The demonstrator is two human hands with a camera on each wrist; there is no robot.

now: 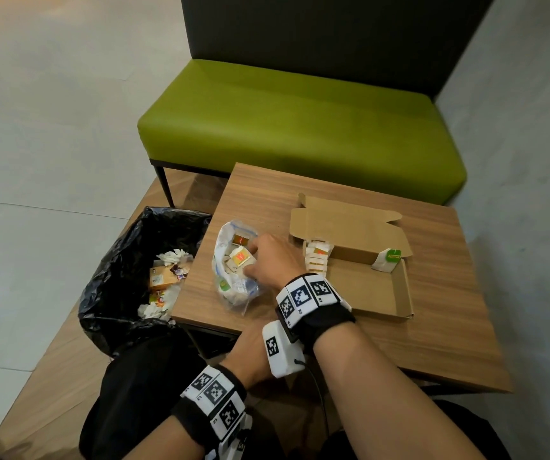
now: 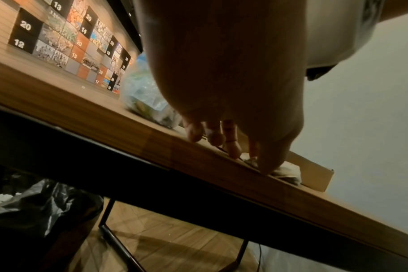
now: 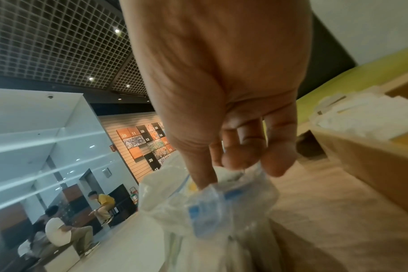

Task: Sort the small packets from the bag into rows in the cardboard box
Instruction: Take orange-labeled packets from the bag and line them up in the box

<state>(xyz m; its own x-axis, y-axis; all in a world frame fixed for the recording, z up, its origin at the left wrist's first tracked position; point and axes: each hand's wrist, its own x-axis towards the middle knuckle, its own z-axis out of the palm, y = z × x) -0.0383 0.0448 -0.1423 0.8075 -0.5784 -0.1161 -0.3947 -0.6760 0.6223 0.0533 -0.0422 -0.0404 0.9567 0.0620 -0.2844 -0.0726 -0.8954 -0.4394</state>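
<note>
one small packet is pinched in the curled fingers of the right hand at the mouth of the bag. just to its right, the cardboard box is found on the worktop. whether the left hand is open cannot be told.

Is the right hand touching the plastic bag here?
Touching. The right wrist view shows the right hand fingers pinching the plastic bag at its crumpled top.

One bag, one cardboard box, one bin, two hands
</note>
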